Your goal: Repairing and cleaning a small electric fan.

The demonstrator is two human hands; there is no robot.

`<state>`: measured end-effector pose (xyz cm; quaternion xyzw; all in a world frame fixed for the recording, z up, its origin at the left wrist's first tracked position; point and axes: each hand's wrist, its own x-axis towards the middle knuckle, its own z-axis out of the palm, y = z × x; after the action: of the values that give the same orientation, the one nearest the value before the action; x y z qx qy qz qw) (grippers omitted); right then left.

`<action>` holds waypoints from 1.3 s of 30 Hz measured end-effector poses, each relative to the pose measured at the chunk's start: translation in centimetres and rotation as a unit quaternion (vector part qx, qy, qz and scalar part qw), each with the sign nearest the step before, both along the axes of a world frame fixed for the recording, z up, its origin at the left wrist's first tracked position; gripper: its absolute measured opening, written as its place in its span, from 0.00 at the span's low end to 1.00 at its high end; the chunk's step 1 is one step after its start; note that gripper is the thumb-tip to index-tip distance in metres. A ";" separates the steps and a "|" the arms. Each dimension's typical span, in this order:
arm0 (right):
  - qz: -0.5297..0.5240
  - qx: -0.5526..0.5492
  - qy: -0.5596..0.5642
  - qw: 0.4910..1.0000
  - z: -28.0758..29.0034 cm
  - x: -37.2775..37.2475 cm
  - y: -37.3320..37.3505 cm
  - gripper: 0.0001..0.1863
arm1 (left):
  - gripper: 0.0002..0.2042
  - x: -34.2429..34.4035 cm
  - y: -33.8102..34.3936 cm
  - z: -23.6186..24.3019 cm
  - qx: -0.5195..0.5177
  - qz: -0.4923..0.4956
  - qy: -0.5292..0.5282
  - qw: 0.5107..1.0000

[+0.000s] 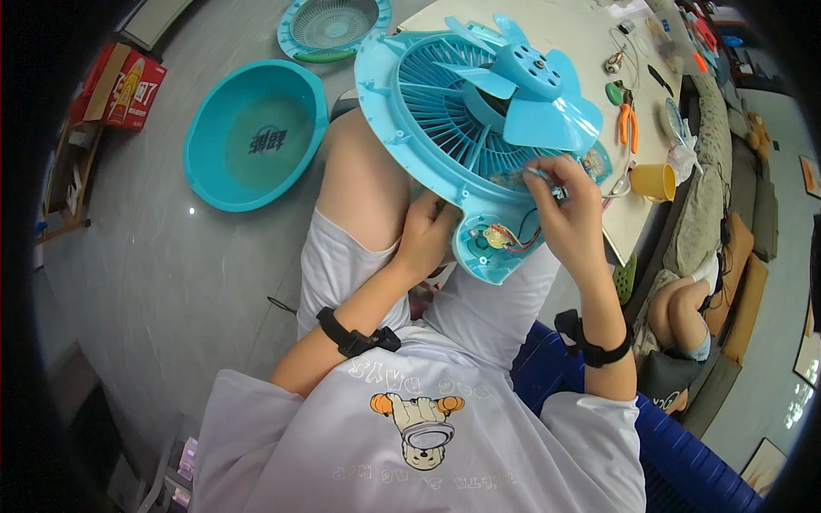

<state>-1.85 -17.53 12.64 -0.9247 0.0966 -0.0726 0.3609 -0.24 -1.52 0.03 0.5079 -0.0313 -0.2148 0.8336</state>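
A light-blue fan housing with a round slatted grille rests tilted across my lap and against the table edge. Its blue fan blades sit over the grille. My left hand grips the lower rim of the housing, some fingers hidden beneath it. Above the lower right of the grille, my right hand is closed in a pinch; what lies between the fingertips is too small to name. Greyish fluff shows on the slats beside those fingertips. Wires and a small round yellowish part sit in the housing's lower end.
A turquoise basin holding water stands on the floor at left, with a round blue fan grille beyond it. On the table lie orange-handled pliers and a yellow cup. Another person's legs show on the sofa.
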 end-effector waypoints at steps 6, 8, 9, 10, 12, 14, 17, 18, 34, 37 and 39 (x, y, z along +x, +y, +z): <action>-0.058 -0.173 -0.014 0.983 -1.2 1.9 1.0 0.09 | 0.05 1.3 -3.3 -4.9 0.121 0.019 -0.109 0.986; -0.055 -0.155 -0.027 0.986 -1.2 1.8 1.2 0.09 | 0.04 1.6 -4.7 -7.8 0.095 0.094 -0.104 0.986; -0.055 -0.137 -0.037 0.988 -1.2 1.6 1.4 0.09 | 0.04 1.4 -4.3 -8.2 0.095 0.096 -0.105 0.985; -0.062 -0.140 -0.036 0.988 -1.1 1.1 1.1 0.09 | 0.05 1.3 -3.8 -6.9 0.136 0.017 -0.107 0.985; -0.067 0.007 -0.049 0.997 -0.9 0.6 1.5 0.08 | 0.06 0.7 -2.0 -3.0 0.181 -0.055 -0.110 0.976; -0.075 0.047 -0.060 0.994 -0.2 0.4 1.8 0.08 | 0.10 -0.2 -0.7 1.2 -0.051 -0.042 0.018 0.998; -0.076 0.090 -0.066 0.991 0.6 0.2 2.8 0.07 | 0.13 -0.6 -0.4 -0.3 -0.084 -0.070 0.021 0.994; -0.071 0.089 -0.064 0.991 0.8 0.0 3.1 0.07 | 0.13 -0.6 -0.5 -0.2 -0.090 -0.063 0.015 0.994; 0.060 -0.176 -0.076 0.980 1.2 0.4 3.0 0.06 | 0.14 -1.5 0.3 -0.8 0.043 -0.097 0.010 0.994; 0.037 -0.151 -0.118 0.981 2.9 0.7 3.0 0.05 | 0.14 -0.7 -0.7 -0.6 0.009 -0.037 -0.102 0.994; 0.028 -0.137 -0.123 0.983 3.4 0.6 3.3 0.04 | 0.14 -0.6 -0.8 -0.1 -0.012 -0.044 -0.081 0.996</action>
<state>-1.29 -14.26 16.00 -0.9519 0.0151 -0.1881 0.2415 -0.81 -2.30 -0.10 0.5113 -0.1235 -0.2090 0.8244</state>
